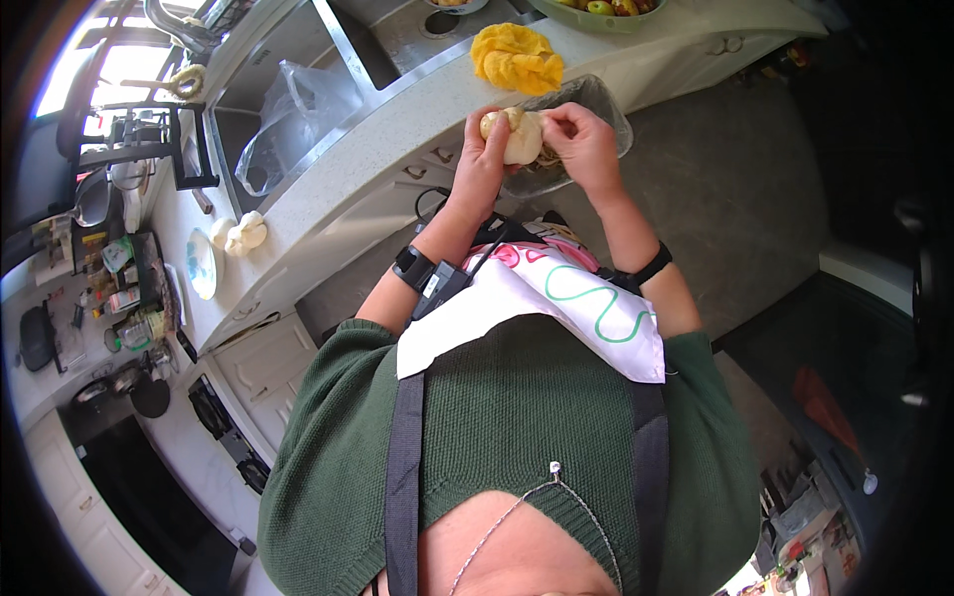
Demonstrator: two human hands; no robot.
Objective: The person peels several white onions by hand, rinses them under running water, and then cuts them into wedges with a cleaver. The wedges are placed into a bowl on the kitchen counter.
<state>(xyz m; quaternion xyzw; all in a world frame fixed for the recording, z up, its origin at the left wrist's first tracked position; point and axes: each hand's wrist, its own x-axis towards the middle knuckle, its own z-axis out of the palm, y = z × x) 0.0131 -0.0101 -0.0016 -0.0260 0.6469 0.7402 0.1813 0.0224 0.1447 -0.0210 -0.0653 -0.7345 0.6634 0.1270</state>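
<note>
My left hand (481,160) grips a cream-white, lobed vegetable (523,140), its thumb lying across the front. The vegetable has a yellowish-brown patch at the top; whether it is a bulb or a mushroom cluster I cannot tell. At its right side the thumb and fingertips of my right hand (585,145) pinch together against the edge. Anything small between those fingertips is hidden. Beneath both hands stands a waste bin (624,130) with a clear liner and pale brown scraps inside.
A yellow cloth (516,59) lies on the counter edge (406,123) above the bin. In the sink (257,82) is a clear plastic bag (302,112). More pale lobed vegetables (247,233) sit beside a bowl (203,264) on the left. A green fruit basin (596,18) stands at the back.
</note>
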